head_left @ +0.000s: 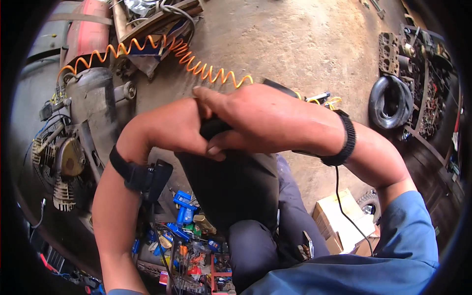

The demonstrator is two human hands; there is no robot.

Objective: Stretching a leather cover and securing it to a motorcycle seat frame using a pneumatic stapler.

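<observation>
My left hand (174, 123) and my right hand (246, 115) meet in front of me, curled round the end of a large black piece that looks like a padded seat (228, 189). Between the hands a dark rounded part of it shows. The right thumb presses from the near side, while the right index finger stretches over the far side. The left fingers are mostly hidden. From the hands the black piece runs down toward my knees (250, 241). Each wrist wears a black strap; the right one has a cable.
An orange coiled air hose (211, 73) crosses the concrete floor beyond the hands. At left stands an air compressor (69, 157) with a grey tank. Bottles and small parts (184, 209) lie lower left. An inner tube (391, 102), metal parts and a cardboard box (339, 219) are at right.
</observation>
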